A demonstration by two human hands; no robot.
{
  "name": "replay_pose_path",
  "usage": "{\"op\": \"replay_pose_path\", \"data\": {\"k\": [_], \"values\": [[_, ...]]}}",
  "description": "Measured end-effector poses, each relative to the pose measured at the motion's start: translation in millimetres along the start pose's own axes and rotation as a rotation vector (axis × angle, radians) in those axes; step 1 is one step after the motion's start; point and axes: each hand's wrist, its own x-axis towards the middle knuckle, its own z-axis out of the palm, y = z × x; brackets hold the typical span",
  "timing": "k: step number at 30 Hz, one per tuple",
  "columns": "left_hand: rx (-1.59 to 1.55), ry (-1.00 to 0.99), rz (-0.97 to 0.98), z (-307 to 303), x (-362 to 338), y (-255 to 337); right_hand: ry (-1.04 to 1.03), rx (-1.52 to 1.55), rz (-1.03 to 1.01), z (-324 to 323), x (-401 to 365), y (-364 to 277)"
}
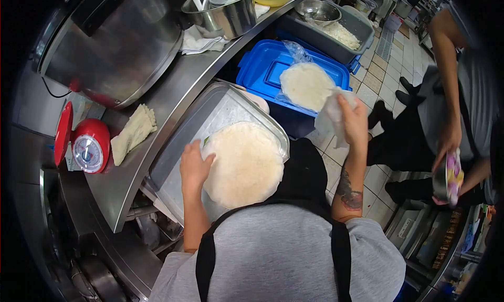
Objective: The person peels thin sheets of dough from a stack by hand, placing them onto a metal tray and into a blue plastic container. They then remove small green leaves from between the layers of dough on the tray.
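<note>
A large round flat sheet of dough (244,163) lies on a metal tray (181,142) right in front of me. My left hand (194,165) is at the dough's left edge, its thumb and fingers apart, holding nothing. Off to the right, my right hand (354,118) is closed on a thin, translucent plastic sheet (331,118) that hangs down from the fingers. Beyond it, a second round of dough (306,85) rests on plastic film over a blue lid (257,66).
A red dial scale (89,152), a folded cloth (134,133) and a big metal pot (115,45) stand on the steel counter (173,100) at left. Behind the blue lid sits a grey bin (362,26) with white shreds. At right, another person (446,102) holds a bowl (443,178).
</note>
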Motion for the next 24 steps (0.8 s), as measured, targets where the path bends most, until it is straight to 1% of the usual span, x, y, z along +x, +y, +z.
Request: {"op": "replay_pose_path", "data": {"k": [1,3,4,6,8,9,11,12,13,15,16,18,19,20,22,24], "values": [[-0.041,0.085,0.027,-1.8,2.2,12.9,-0.066,0.046,0.016,7.8,0.1,-1.1],[-0.349,0.018,0.159,0.7,14.7,35.4,-0.207,0.143,0.048,24.2,3.0,-5.4],[-0.501,-0.01,0.224,2.9,23.6,46.9,-0.243,0.256,0.068,31.7,4.4,-11.0],[-0.955,-0.326,0.288,23.0,48.1,65.2,-0.315,0.486,0.113,42.6,4.6,-24.0],[-1.424,-0.557,-0.024,45.7,59.9,90.7,-0.32,0.612,0.155,41.6,9.9,-29.1],[-1.573,-0.638,-0.021,47.7,62.7,101.0,-0.316,0.675,0.173,39.9,12.9,-30.3],[-1.868,-0.824,-0.006,49.8,72.1,120.7,-0.22,0.663,0.166,34.6,18.4,-21.0],[-2.1,-1.153,0.075,57.2,84.0,117.2,-0.184,0.641,0.177,28.4,19.9,-13.1],[-2.059,-1.206,0.078,56.1,90.1,125.4,-0.145,0.617,0.191,21.0,20.7,-2.5],[-1.988,-1.303,0.082,54.0,98.7,143.9,-0.134,0.557,0.242,3.8,22.7,24.2],[-1.755,-1.203,-0.086,59.6,101.6,154.3,-0.127,0.536,0.281,-2.0,22.2,34.1],[-1.539,-1.12,-0.077,84.1,108.3,166.0,-0.148,0.469,0.368,-17.6,25.9,57.1],[-1.429,-1.077,-0.07,96.5,112.7,170.4,-0.126,0.397,0.361,-24.0,28.0,67.0],[-1.396,-1.058,-0.116,106.3,119.0,175.8,-0.105,0.326,0.351,-29.6,31.3,75.1],[-1.329,-1.041,-0.053,105.3,128.6,191.2,-0.038,0.219,0.321,-38.0,39.3,80.5],[-1.29,-1.04,0.001,93.0,137.8,207.6,-0.023,0.117,0.281,-55.3,58.3,87.3]]}}
